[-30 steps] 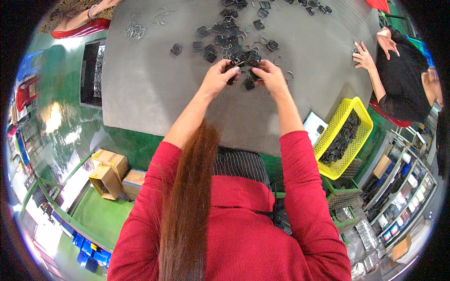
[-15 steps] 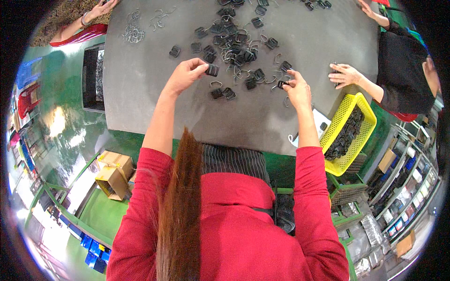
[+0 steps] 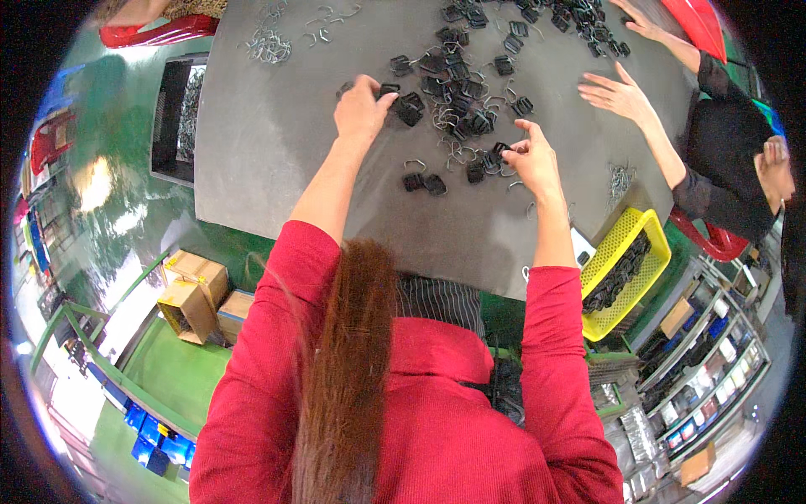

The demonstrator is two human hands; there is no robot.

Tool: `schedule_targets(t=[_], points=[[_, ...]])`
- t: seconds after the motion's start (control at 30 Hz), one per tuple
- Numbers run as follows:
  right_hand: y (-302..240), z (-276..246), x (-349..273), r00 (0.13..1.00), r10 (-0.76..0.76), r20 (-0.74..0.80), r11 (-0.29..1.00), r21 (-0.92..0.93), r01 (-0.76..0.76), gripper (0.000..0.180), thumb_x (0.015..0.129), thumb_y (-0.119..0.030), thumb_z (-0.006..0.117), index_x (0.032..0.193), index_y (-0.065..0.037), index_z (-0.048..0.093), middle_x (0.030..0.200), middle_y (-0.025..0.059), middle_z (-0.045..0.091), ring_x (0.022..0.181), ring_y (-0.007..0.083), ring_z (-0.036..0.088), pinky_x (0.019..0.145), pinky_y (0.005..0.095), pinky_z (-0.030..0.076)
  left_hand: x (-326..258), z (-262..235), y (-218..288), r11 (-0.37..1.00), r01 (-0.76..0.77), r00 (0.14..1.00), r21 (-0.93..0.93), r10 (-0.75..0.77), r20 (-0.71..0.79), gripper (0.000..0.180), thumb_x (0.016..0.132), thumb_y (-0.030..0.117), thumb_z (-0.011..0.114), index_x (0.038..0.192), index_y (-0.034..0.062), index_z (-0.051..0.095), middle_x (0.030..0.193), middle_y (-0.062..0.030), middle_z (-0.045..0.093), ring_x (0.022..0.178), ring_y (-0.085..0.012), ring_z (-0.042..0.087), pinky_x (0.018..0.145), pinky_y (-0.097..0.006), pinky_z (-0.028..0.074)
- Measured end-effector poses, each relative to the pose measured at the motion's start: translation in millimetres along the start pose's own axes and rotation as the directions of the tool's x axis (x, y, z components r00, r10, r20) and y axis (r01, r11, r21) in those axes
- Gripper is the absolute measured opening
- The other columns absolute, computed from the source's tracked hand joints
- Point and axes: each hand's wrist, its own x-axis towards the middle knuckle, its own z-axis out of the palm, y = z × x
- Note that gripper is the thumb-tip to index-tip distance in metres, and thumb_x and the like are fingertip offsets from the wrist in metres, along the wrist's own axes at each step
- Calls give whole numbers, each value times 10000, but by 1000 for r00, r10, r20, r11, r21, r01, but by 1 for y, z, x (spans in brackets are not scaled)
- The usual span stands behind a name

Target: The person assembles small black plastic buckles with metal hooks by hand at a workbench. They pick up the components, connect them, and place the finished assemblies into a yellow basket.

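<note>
**Black plastic clips, easy to lose in the pile**

Black plastic clips (image 3: 470,109) lie scattered among thin wire hooks (image 3: 457,155) on the grey worktop (image 3: 277,151). The left hand (image 3: 361,109) has its grip closed on one clip (image 3: 388,89) at the pile's near edge; the right hand (image 3: 531,160) pinches another clip (image 3: 500,149). I think a hook may tangle and drag neighbours along, or a small clip may slip out.

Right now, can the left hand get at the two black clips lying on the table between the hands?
Probably yes. The left hand is up at the clip pile, and the two black clips lie apart on bare grey table, nearer the person. Nothing covers them; the right hand is off to one side.
</note>
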Motion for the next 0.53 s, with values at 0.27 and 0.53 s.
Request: schedule_targets(t=[0.27, 0.53], points=[[6, -9, 10, 983, -172, -67, 982, 65, 176, 261, 689, -212, 726, 890, -56, 671, 918, 79, 659, 843, 234, 627, 770, 333, 465, -6, -64, -9, 188, 618, 711, -763, 281, 645, 199, 867, 274, 604, 949, 95, 578, 901, -11, 608, 827, -133, 623, 631, -271, 491], [-17, -3, 6, 866, -414, 279, 273, 946, -174, 304, 822, -142, 634, 1085, -48, 513, 1071, 127, 577, 951, 213, 601, 823, 330, 505, 14, -16, 6, 968, 68, 947, -243, 14, 322, 454, 750, 506, 666, 1000, 128, 649, 899, -65, 670, 822, -251, 632, 755, -378, 486]])
